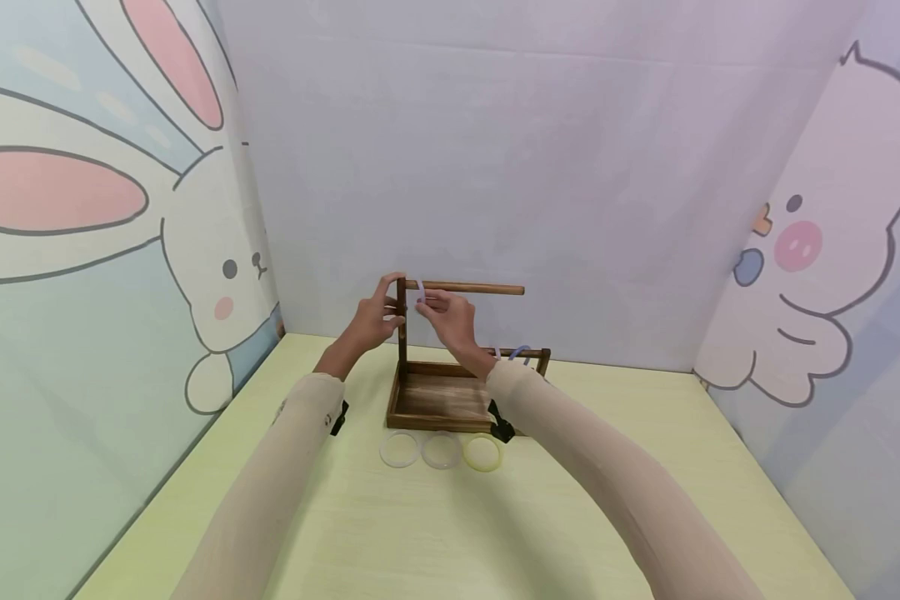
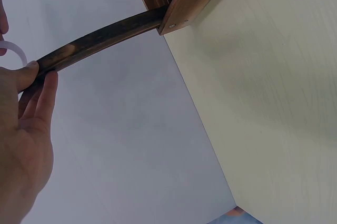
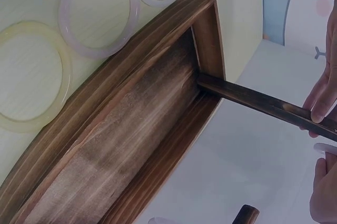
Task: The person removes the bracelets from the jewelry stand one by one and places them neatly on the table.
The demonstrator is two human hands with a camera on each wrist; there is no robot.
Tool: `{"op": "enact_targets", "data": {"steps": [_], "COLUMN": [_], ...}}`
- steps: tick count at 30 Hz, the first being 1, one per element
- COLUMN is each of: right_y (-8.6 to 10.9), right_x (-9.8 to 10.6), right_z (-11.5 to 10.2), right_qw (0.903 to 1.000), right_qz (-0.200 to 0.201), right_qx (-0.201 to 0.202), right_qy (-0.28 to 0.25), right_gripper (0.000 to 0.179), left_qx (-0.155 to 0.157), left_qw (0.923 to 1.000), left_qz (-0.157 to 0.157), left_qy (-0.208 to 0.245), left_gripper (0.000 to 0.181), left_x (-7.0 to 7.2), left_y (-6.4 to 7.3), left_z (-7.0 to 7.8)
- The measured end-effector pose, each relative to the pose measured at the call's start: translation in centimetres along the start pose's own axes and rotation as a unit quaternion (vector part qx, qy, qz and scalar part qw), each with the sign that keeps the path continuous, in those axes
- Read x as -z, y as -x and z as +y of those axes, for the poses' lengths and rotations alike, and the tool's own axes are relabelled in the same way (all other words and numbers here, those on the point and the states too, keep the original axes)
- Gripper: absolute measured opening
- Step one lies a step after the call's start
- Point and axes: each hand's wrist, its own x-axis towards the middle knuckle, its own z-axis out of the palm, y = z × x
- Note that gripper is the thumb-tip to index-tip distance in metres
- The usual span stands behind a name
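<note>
A brown wooden rack has a tray base [image 1: 450, 423], an upright post [image 1: 402, 346] and a top bar [image 1: 487, 288]. My left hand [image 1: 371, 323] grips the post near its top, thumb and fingers on either side in the left wrist view. Beside it, my right hand [image 1: 453, 321] pinches a pale lavender bangle [image 1: 422, 288], which is around the top bar close to the post. In the right wrist view only part of the right hand [image 3: 324, 195] and the bangle's edge [image 3: 322, 147] show at the right border.
In front of the tray lie a whitish bangle [image 1: 400, 466], a pale pinkish bangle [image 1: 441, 467] and a yellow bangle [image 1: 482, 470]. A blue bangle [image 1: 521, 349] and a lavender one [image 1: 497, 353] hang on the lower bar [image 1: 537, 353], partly hidden by the right arm. Patterned walls enclose the table.
</note>
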Motion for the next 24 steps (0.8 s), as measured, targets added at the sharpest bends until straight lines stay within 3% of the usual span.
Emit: {"op": "enact_targets", "data": {"steps": [18, 24], "right_y": [0.0, 0.1], "right_x": [1.2, 2.0], "right_z": [0.0, 0.0], "right_qw": [0.9998, 0.9998], "right_qz": [-0.009, -0.014], "right_qx": [0.009, -0.009], "right_qy": [0.014, 0.014], "right_gripper": [0.033, 0.034], "left_qx": [0.001, 0.002], "left_qw": [1.0000, 0.9999], "left_qz": [0.002, 0.004], "left_qy": [0.002, 0.010], "left_gripper": [0.080, 0.081], "left_x": [0.0, 0.0], "left_y": [0.1, 0.1], "left_z": [0.3, 0.3]}}
